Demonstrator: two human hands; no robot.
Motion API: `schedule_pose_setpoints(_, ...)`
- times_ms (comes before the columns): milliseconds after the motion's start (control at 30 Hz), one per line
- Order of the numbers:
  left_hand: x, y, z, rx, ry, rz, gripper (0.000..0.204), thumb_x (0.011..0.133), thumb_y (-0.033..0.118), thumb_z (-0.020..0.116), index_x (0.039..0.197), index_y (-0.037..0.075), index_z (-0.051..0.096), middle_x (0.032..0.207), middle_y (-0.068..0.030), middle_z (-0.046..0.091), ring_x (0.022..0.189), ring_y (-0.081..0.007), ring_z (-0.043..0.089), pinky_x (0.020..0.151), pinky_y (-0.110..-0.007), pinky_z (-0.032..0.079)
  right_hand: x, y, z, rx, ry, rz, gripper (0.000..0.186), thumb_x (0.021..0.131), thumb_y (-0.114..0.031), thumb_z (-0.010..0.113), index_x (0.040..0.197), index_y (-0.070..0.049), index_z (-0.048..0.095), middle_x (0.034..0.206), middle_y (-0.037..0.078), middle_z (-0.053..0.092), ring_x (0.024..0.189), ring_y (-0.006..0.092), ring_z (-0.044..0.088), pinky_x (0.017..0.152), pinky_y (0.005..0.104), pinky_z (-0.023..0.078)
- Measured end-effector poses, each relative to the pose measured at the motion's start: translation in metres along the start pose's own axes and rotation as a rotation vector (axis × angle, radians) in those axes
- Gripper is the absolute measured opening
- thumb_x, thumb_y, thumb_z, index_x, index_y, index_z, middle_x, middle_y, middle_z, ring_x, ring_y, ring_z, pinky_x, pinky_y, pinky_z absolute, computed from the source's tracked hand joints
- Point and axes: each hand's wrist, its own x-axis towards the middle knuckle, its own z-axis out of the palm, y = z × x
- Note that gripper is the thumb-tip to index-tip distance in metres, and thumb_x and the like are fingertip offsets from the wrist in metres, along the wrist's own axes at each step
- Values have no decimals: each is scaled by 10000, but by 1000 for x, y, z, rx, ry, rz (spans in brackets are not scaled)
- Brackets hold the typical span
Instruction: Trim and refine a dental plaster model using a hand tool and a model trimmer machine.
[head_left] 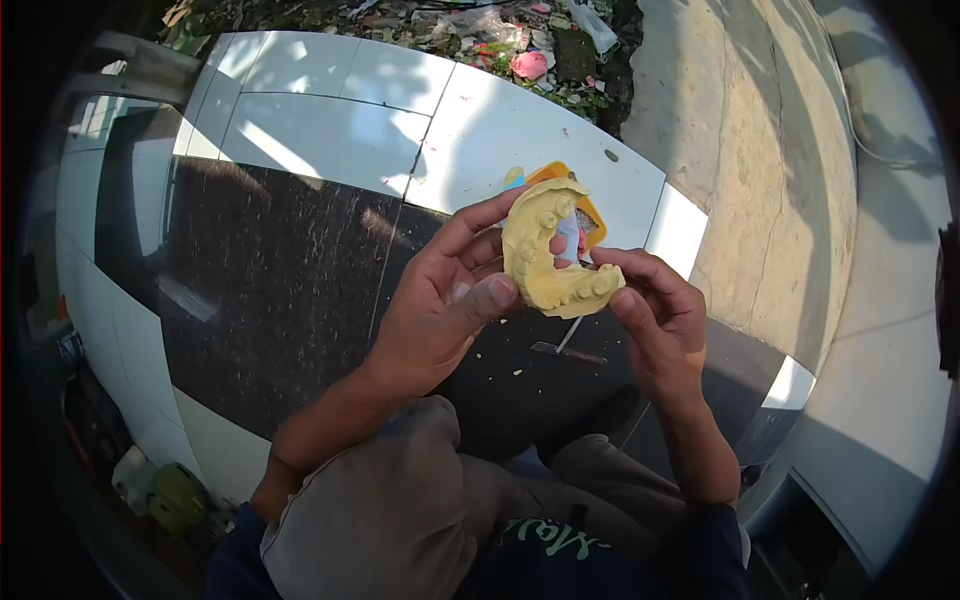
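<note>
A pale yellow dental cast [537, 262], curved like a horseshoe with tooth shapes along it, is held up in front of me between both hands. My left hand [450, 280] grips its left side, thumb on the near face and fingers behind. At its lower right end, my right hand [660, 310] pinches the cast between thumb and fingers. Below it on the dark tiles lies a small tool [568, 350] with a pale shaft and a dark crosswise part. Partly hidden behind the cast is a yellow-orange container [592, 222] with mixed things inside.
Dark tiles [270, 260] with a few pale crumbs lie under my hands, bordered by white tiles [540, 120]. Litter and plants [530, 65] spread beyond the far edge. A concrete strip [740, 150] runs along the right. At lower left sits a green object [178, 498].
</note>
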Motion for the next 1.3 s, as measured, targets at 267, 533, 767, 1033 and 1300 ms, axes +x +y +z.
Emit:
schedule_pose_setpoints(267, -3, 2, 3, -90, 35, -47, 667, 931, 247, 621, 1438, 3, 263, 1343, -159, 486, 1223, -219, 524, 954, -337, 522, -3, -4, 7, 80, -1, -57, 360, 929, -84, 620, 1236, 80, 527, 1090, 121, 640, 979, 115, 612, 853, 227, 489)
schedule_pose_setpoints(533, -6, 6, 6, -112, 41, -54, 656, 933, 240, 617, 1430, -5, 265, 1320, -157, 510, 1198, -221, 550, 966, -353, 517, -5, -4, 9, 16, 9, -77, 372, 927, -131, 637, 1228, 65, 540, 1042, 110, 662, 859, 60, 605, 632, 154, 448)
schedule_pose_setpoints(767, -7, 7, 6, -114, 23, -43, 664, 938, 237, 610, 1437, -10, 248, 1337, -168, 493, 1215, -231, 537, 971, -364, 513, -5, -5, 9, -5, -1, -77, 368, 922, -144, 646, 1214, 59, 553, 1024, 100, 662, 835, 49, 597, 615, 155, 436)
schedule_pose_setpoints(1033, -9, 9, 7, -102, 9, -51, 682, 931, 251, 622, 1436, -11, 246, 1339, -164, 489, 1221, -229, 529, 988, -374, 498, -5, -7, 11, -2, 0, -124, 366, 922, -138, 644, 1210, 68, 552, 1045, 107, 646, 906, 89, 628, 683, 173, 479)
schedule_pose_setpoints(1300, -9, 10, 6, -116, 10, -74, 642, 950, 251, 593, 1429, -8, 253, 1323, -167, 500, 1220, -229, 530, 993, -373, 495, -6, -8, 10, 19, -23, -108, 355, 919, -121, 640, 1195, 83, 549, 1086, 119, 624, 995, 143, 635, 823, 233, 522)
